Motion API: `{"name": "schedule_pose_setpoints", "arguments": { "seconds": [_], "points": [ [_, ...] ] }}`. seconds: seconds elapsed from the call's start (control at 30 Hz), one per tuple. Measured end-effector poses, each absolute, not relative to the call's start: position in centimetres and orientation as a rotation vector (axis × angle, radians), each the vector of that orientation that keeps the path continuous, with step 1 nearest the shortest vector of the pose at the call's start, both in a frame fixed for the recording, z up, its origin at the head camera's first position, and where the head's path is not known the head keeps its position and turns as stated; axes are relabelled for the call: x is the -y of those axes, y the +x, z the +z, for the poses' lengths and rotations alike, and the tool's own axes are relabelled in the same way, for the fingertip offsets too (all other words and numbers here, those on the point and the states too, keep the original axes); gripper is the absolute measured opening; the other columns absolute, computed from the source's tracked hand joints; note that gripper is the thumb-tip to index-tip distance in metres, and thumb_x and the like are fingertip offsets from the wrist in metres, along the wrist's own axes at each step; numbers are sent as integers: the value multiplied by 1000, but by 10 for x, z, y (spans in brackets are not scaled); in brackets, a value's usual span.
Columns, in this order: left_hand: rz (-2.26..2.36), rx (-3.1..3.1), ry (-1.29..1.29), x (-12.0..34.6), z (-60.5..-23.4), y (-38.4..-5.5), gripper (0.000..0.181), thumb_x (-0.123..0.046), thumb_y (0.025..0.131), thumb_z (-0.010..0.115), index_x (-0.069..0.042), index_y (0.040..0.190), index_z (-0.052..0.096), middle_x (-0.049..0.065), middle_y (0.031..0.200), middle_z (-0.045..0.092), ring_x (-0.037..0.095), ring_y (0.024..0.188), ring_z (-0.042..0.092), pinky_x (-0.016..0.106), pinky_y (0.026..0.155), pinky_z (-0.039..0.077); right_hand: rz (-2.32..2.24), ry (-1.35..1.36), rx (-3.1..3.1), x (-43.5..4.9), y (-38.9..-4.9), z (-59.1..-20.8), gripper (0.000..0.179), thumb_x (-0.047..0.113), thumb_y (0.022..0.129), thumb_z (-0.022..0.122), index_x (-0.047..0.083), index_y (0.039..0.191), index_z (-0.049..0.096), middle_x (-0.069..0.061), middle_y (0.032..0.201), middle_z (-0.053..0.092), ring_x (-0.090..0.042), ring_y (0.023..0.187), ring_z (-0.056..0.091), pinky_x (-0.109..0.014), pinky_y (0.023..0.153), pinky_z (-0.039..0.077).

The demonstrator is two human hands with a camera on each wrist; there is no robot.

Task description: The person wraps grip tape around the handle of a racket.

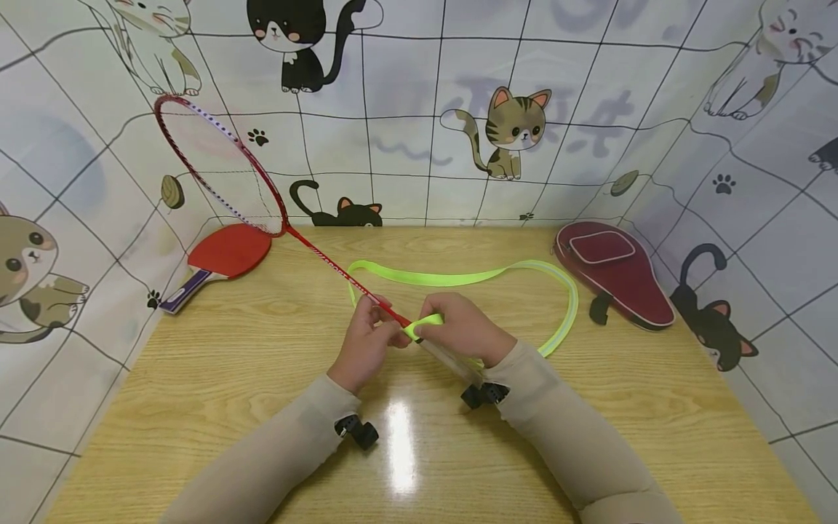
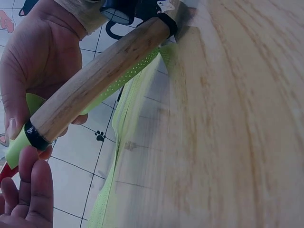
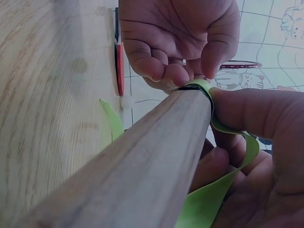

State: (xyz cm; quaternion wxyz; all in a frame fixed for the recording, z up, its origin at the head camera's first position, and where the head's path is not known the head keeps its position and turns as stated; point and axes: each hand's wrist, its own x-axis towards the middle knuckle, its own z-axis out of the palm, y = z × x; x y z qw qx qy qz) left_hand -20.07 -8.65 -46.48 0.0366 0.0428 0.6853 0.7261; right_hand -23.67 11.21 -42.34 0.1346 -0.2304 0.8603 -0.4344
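Note:
A red badminton racket [image 1: 325, 260] slants across the head view, its head up at the left and its bare wooden handle [image 2: 102, 76] towards me. My left hand [image 1: 366, 346] holds it where the shaft meets the handle, fingertips at the black-banded top end. Lime-green grip tape [image 1: 432, 278] loops over the table behind my hands. With thumb and fingers, my right hand [image 1: 461, 327] pinches the tape against that same end of the handle. In the right wrist view the tape [image 3: 209, 202] passes around the handle's top and trails under my right fingers [image 3: 266, 156].
A red table tennis bat [image 1: 229, 251] lies at the back left, partly under the racket's head. At the back right is a dark red bat case [image 1: 615, 269]. A cat-patterned backdrop [image 1: 406, 145] borders the wooden table [image 1: 216, 364] at the back and sides.

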Motion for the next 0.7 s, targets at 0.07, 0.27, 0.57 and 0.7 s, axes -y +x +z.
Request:
{"name": "schedule_pose_setpoints", "arguments": {
  "seconds": [0.07, 0.27, 0.57, 0.7],
  "points": [
    [2231, -2103, 123, 87, -464, -201, 30, 4, 98, 50, -8, 125, 42, 12, 94, 63, 27, 76, 73, 40, 82, 63, -1257, -670, -2497, -112, -236, -423, 13, 12, 93, 76, 14, 84, 68, 0, 90, 67, -19, 82, 53, -36, 80, 46],
    [2226, -2109, 96, 87, -463, -201, 29, 3, 98, 51, -9, 124, 43, 12, 83, 68, 32, 76, 74, 39, 79, 64, -1229, -677, -2519, -110, -235, -421, 12, 13, 93, 76, 15, 84, 68, 1, 91, 68, -18, 79, 53, -35, 78, 46],
    [2212, -2109, 59, 87, -461, -199, 22, -6, 105, 58, -12, 120, 43, 11, 85, 72, 26, 73, 74, 39, 75, 64, -1216, -710, -2548, -109, -233, -423, 12, 14, 92, 78, 15, 84, 68, 2, 89, 68, -17, 78, 54, -35, 77, 47],
    [2196, -2117, 29, 88, -462, -199, 26, -9, 104, 64, -13, 119, 43, 12, 85, 73, 32, 76, 76, 39, 73, 64, -1213, -732, -2562, -107, -232, -424, 14, 13, 91, 79, 16, 82, 67, 3, 87, 68, -17, 79, 55, -35, 78, 48]
  ]
}}
